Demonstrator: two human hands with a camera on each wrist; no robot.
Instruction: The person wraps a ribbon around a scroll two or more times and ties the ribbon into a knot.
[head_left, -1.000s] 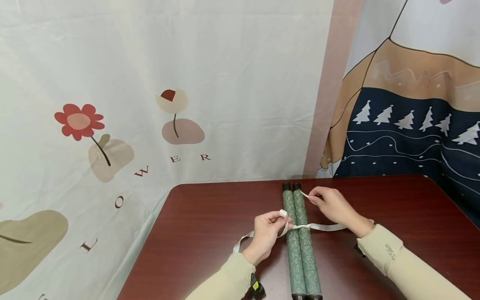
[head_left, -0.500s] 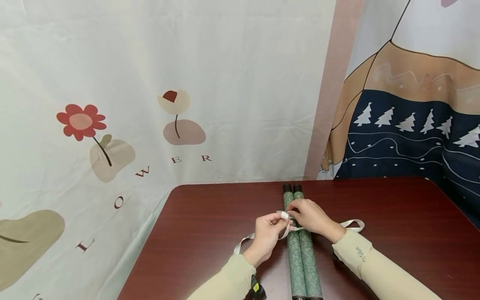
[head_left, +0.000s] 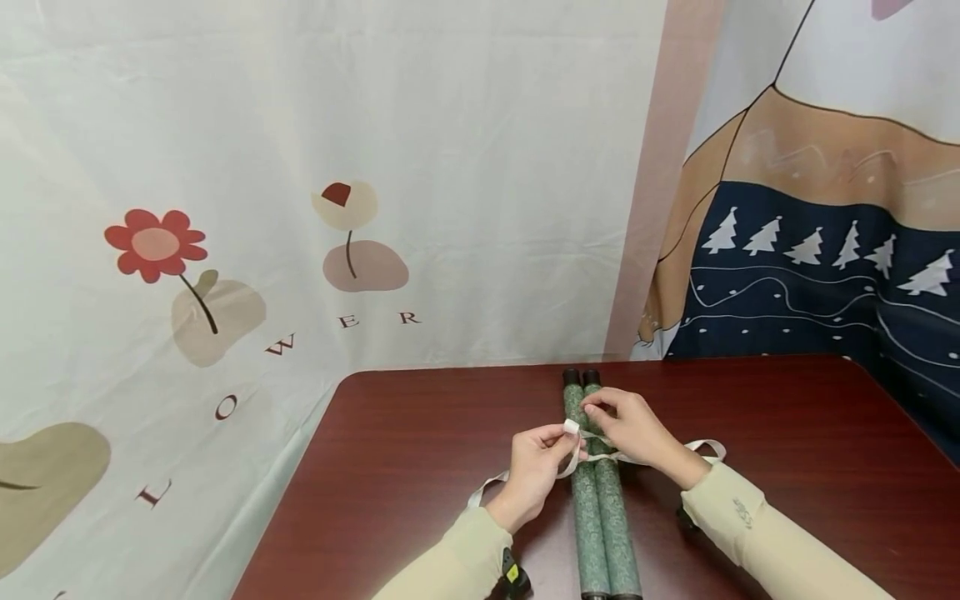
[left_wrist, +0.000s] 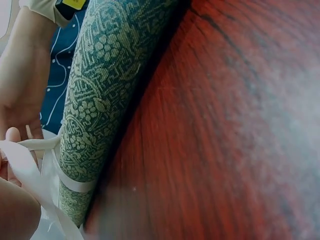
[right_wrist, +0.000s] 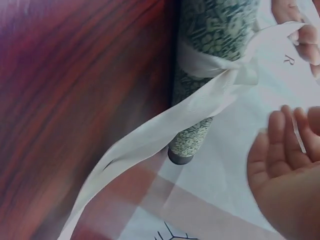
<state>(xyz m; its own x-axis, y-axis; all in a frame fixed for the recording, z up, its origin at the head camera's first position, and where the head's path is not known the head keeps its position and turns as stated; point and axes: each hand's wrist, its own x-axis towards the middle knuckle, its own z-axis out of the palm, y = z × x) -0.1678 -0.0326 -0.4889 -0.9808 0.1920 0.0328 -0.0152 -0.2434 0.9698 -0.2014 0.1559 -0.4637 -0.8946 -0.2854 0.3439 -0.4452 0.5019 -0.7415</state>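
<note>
Two green patterned rolls of a scroll [head_left: 592, 508], with black end knobs, lie side by side on the table. A white ribbon [right_wrist: 165, 120] wraps round them and crosses itself in the right wrist view. Left of the rolls, my left hand [head_left: 531, 467] pinches the ribbon, and a short folded piece shows above its fingertips. My right hand [head_left: 630, 429] hovers over the upper part of the rolls, fingers loosely bent, with no ribbon clearly held. In the right wrist view a thin pale sliver shows between its fingers; whether that is ribbon is unclear. One ribbon length loops out beyond the right wrist.
The dark red tabletop [head_left: 405, 442] extends to both sides of the scroll. Behind it hangs a pale cloth [head_left: 487, 167] with flowers and letters. A dark blue cloth [head_left: 795, 283] with white trees hangs at the right.
My right hand has come left from beside the rolls, bringing a ribbon end to the left hand, then drawn slightly back. The left hand has kept its place and pinch.
</note>
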